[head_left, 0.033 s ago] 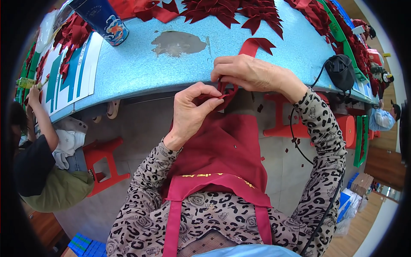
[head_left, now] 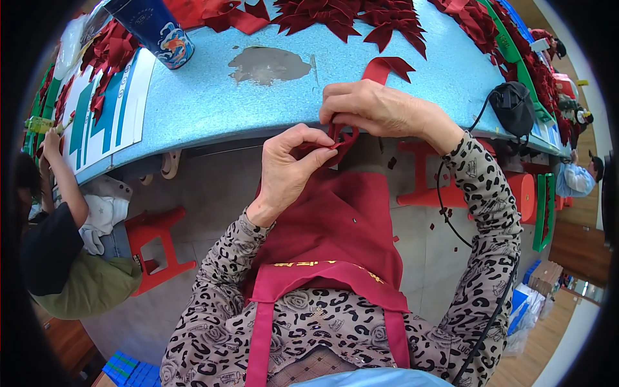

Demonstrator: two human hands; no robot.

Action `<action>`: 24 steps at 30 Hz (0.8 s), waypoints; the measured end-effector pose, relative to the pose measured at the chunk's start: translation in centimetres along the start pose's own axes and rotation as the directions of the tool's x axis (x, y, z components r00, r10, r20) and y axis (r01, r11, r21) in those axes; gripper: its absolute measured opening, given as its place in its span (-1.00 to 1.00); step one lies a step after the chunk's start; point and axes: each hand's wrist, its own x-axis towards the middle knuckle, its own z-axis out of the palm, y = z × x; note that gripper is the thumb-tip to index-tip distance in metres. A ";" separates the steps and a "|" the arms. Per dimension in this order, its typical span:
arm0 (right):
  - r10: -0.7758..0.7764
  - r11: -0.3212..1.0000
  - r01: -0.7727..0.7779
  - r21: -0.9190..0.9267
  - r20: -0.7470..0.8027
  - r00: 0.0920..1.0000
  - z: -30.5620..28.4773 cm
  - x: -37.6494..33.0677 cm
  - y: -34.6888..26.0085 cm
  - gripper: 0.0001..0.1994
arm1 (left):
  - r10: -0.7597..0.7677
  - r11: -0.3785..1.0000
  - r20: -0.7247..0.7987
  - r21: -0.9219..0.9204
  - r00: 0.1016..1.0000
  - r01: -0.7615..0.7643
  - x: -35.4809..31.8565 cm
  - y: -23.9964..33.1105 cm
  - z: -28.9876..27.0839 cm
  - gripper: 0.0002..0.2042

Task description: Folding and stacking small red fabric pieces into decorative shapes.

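Red ribbon (head_left: 349,138) held at the near edge of the bench (head_left: 219,97)

The left hand (head_left: 287,164) pinches the looped ribbon between thumb and forefinger, above a red apron (head_left: 342,213); the right hand's (head_left: 383,109) fingers grip it just alongside. Beyond, a ribbon tail (head_left: 389,66) lies near dark-red bows (head_left: 319,18).

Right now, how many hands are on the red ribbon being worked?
2: the left hand pinching the red ribbon near the table edge, the right hand holding it farther right. No other hand shows there.
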 end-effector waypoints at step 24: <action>-0.072 0.981 0.070 -0.180 -0.003 0.997 0.7 0.7 -0.1 -0.85 | 0.001 1.000 -0.001 -0.008 1.000 -0.001 0.6 -0.5 -0.7 -0.92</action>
